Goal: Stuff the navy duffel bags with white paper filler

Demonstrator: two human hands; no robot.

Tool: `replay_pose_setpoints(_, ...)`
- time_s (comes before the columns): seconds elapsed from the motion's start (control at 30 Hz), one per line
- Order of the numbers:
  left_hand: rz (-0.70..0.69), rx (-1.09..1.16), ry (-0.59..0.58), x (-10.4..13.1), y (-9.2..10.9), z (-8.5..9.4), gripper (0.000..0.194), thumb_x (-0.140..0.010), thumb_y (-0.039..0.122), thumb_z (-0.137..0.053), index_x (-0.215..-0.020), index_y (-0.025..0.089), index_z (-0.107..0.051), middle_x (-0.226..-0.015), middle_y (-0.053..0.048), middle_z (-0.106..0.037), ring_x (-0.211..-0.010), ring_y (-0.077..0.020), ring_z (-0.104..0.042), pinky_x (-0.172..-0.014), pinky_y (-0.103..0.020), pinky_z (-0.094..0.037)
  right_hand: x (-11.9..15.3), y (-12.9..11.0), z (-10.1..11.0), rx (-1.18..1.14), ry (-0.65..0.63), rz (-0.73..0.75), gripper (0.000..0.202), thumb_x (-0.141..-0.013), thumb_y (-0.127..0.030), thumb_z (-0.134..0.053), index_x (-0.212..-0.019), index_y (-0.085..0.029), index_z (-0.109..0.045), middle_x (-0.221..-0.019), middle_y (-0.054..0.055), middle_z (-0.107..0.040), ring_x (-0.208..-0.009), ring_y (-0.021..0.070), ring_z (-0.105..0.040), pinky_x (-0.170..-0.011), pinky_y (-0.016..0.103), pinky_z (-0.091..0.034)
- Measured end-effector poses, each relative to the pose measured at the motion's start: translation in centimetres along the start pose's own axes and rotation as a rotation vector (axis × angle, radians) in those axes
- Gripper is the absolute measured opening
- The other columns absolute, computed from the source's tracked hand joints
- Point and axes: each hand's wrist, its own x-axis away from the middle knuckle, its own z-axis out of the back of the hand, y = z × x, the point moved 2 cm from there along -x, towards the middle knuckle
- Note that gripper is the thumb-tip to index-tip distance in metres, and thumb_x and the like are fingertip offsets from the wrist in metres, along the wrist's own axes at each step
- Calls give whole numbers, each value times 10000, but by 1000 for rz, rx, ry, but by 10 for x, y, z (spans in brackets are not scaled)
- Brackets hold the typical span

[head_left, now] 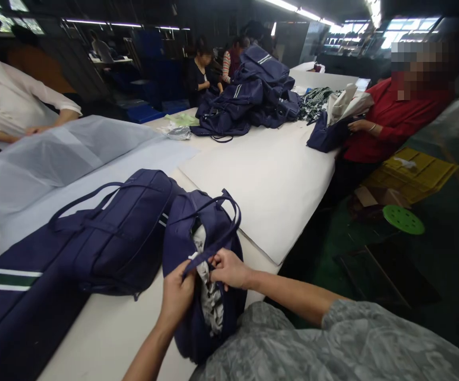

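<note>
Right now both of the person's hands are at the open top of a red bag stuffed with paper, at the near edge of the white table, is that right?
Not quite: the bag is navy blue, not red. The head view shows the left hand and right hand at its open top, where crumpled paper fills it, at the near edge of the white table.

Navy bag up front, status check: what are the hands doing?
Left hand and right hand both gripping open navy bag. Crumpled paper inside. Second bag alongside.

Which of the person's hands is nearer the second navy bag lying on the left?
Left. The left hand grips the open bag on the side facing the second bag; the right hand is farther off.
</note>
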Motion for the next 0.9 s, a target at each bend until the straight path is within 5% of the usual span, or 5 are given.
replay_pose_setpoints(0.23,37,-26,194,-16,-29,-9,296,-653,304,-479,-807,161,-687,-732,-38,-696,-701,-209,-617,-658,-281,-470,-34,0,-28,149,93,38,236,-702,-184,-638,-806,-206,-427,-578,-101,-439,-399,78,-481,-335,178,-403)
replay_pose_setpoints(0.47,-160,-239,278,-22,-16,-29,317,-886,362,-458,-627,199,-541,-533,18,-508,-508,-130,-465,-543,-242,-353,-89,15,-8,384,304,183,287,-671,-179,-665,-792,-203,-406,-560,-106,-369,-486,57,-366,-455,183,-276)
replay_pose_setpoints(0.53,-207,-297,258,-32,-11,-37,341,-900,356,-449,-602,201,-507,-531,12,-504,-505,-126,-464,-560,-249,-341,-98,16,3,463,310,188,282,-669,-165,-659,-776,-201,-400,-555,-101,-369,-512,61,-380,-484,186,-278)
replay_pose_setpoints(0.73,-92,-237,-47,-76,-14,-31,221,-766,287,-468,-728,193,-664,-663,-25,-649,-642,-176,-588,-628,-257,-389,-89,9,17,210,-19,-9,222,-669,-84,-538,-802,-209,-412,-585,-104,-408,-369,55,-375,-357,177,-323)
replay_pose_setpoints(0.9,-58,-5,-78,-52,-21,-14,296,-819,427,-532,-719,173,-648,-653,2,-587,-634,-154,-527,-604,-237,-409,-72,7,4,220,16,38,240,-696,-162,-628,-826,-211,-432,-619,-90,-464,-381,74,-453,-336,175,-361)
